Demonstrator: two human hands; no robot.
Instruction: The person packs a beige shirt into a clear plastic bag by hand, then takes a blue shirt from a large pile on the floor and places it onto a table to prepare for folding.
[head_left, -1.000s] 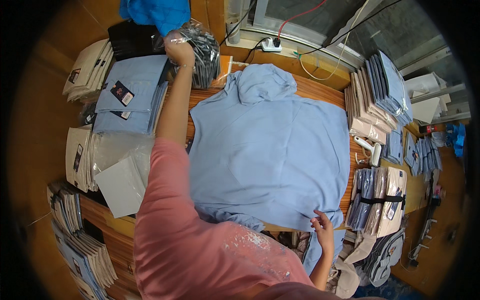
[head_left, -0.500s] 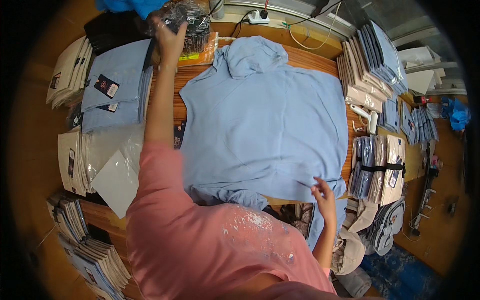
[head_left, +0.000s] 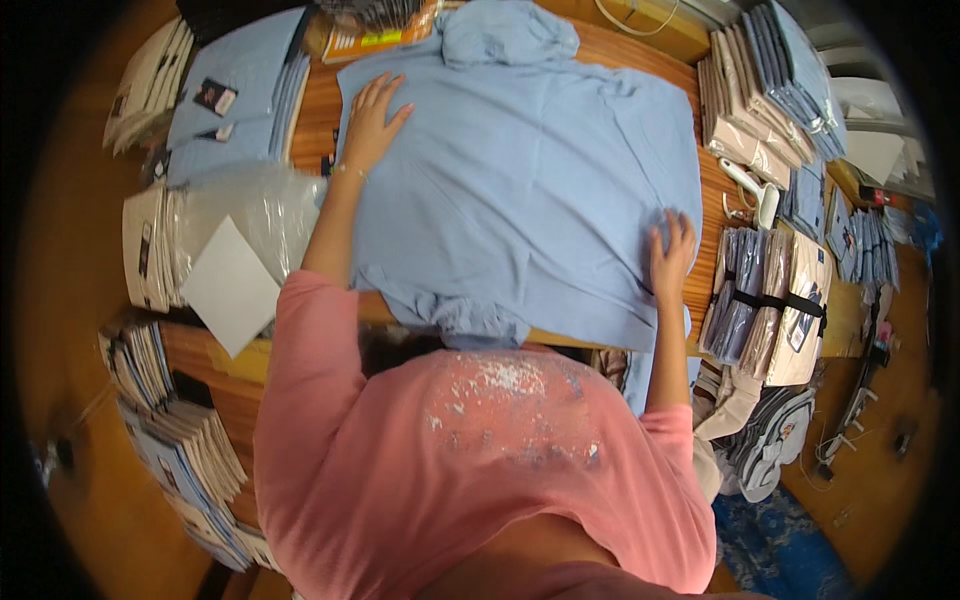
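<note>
Left hand: the left hand (head_left: 372, 122) is now lying flat and open, fingers spread, on the upper left of the light blue hoodie (head_left: 530, 180). A second ago it was reaching far up to the bagged stack beyond the table edge, gripping a clear bag there; that grip is gone and it is holding nothing.
Right hand: the right hand (head_left: 672, 255) is pressing palm-down, released, on the hoodie's lower right edge, where it was pinching the hem moments ago.
Hoodie: it is lying spread face-down across the wooden table (head_left: 720, 215), hood (head_left: 505, 30) at the far end, hem bunching at the near edge.
Meaning: both palms being down suggests smoothing is under way.
Around: clear plastic bags with a white card (head_left: 230, 285) are sitting left, a strapped bundle of packed garments (head_left: 765, 300) right.
</note>
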